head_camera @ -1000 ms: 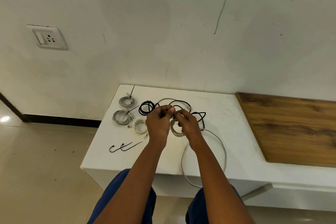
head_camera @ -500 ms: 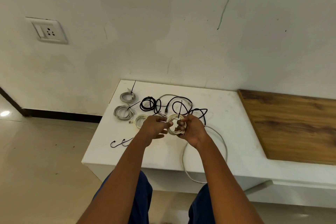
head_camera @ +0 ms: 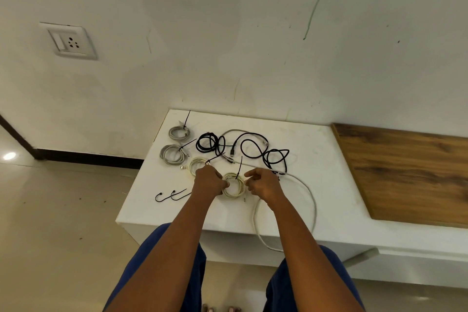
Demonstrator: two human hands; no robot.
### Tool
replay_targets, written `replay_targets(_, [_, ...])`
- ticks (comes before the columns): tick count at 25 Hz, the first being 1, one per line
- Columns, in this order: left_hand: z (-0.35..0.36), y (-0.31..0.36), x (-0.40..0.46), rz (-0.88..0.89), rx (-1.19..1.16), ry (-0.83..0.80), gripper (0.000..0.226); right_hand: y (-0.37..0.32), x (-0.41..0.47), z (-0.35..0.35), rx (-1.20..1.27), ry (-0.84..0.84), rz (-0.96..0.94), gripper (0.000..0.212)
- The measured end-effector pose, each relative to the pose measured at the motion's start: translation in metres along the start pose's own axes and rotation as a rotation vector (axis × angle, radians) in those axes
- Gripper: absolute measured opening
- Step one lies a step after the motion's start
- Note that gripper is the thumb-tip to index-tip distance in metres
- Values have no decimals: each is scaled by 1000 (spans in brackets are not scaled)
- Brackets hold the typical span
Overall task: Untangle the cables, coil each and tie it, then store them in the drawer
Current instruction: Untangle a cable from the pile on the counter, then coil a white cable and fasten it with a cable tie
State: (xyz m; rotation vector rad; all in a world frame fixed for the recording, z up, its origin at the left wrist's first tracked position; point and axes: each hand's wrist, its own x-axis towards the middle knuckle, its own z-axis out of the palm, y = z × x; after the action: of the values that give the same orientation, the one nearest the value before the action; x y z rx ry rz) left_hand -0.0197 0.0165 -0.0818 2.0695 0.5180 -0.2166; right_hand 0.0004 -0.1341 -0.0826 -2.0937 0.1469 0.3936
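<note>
Head view: left hand (head_camera: 209, 181) grips the cream coil (head_camera: 234, 185); right hand (head_camera: 263, 183), fingers curled, may pinch it, hard to tell. Pull the black tie (head_camera: 239, 168) snug, keeping the loops together.

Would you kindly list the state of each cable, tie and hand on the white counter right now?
Cream coil: coiled, black tie round it, between both hands.
Left hand: grips the coil's left side.
Right hand: fingers curled at the coil's right side; grip unclear.
Two grey coils: coiled and tied.
Cream coil behind: coiled, tied.
Black cables: loose, tangled.
White cable: uncoiled, hanging over the edge.
Spare ties: unused.
</note>
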Motion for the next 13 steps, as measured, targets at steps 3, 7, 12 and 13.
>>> replay_targets(3, [0,-2,1,45,179,42,33,9,0,-8,-313,137,16,19])
replay_targets(7, [1,3,-3,201,321,143,34,15,-7,-11,-453,114,168,36])
replay_targets(12, [17,15,-12,374,166,-40,20,20,-6,-18,-346,206,231,14])
replay_targets(13, [20,16,-14,384,150,-72,18,21,-6,-20,-328,221,241,14])
